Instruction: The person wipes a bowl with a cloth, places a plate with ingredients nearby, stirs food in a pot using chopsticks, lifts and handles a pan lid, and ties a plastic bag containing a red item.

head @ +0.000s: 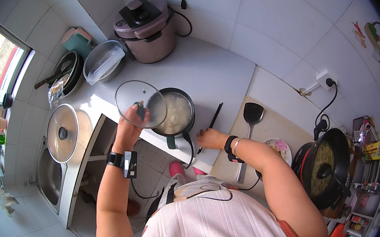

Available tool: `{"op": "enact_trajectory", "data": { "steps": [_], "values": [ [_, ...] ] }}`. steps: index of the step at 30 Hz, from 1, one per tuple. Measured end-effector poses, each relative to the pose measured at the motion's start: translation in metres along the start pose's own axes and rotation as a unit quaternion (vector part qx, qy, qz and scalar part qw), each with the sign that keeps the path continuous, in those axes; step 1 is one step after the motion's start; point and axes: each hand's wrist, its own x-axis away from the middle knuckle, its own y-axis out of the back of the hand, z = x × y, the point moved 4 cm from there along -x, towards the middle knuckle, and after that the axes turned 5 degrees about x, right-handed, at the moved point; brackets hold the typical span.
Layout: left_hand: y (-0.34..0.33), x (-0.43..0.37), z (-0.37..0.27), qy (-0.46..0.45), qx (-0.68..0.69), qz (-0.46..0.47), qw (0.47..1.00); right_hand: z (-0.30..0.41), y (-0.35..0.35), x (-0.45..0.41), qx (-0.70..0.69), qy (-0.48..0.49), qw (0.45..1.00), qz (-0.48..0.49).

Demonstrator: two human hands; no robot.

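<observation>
My left hand (134, 117) grips the green knob of a round glass lid (125, 94), raised over the left side of an electric cooking pot (192, 116). Pale lumps (176, 120) sit in cloudy liquid in the pot, whose green handle (171, 142) points towards me. Just right of the pot, my right hand (210, 139) has its fingers closed on a pair of black chopsticks (216, 116) lying at a slant by the counter. A black-headed spatula (253, 113) lies further right, beside a flower-patterned plate (282, 146) partly hidden by my right forearm.
A pink electric pressure cooker (151, 44) stands at the back, left of a wall socket (327, 79). Bowls (105, 63) and a second glass lid (63, 131) are at the left near the sink (52, 179). A black wok (326, 169) holding food stands at the right. The pot's cord hangs over the front edge.
</observation>
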Motion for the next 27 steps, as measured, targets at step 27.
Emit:
{"op": "enact_trajectory", "data": {
  "steps": [27],
  "values": [
    [-0.134, 0.021, 0.098, 0.258, 0.208, 0.303, 0.894, -0.003, 0.162, 0.038, -0.531, -0.412, 0.329, -0.664]
  ]
}}
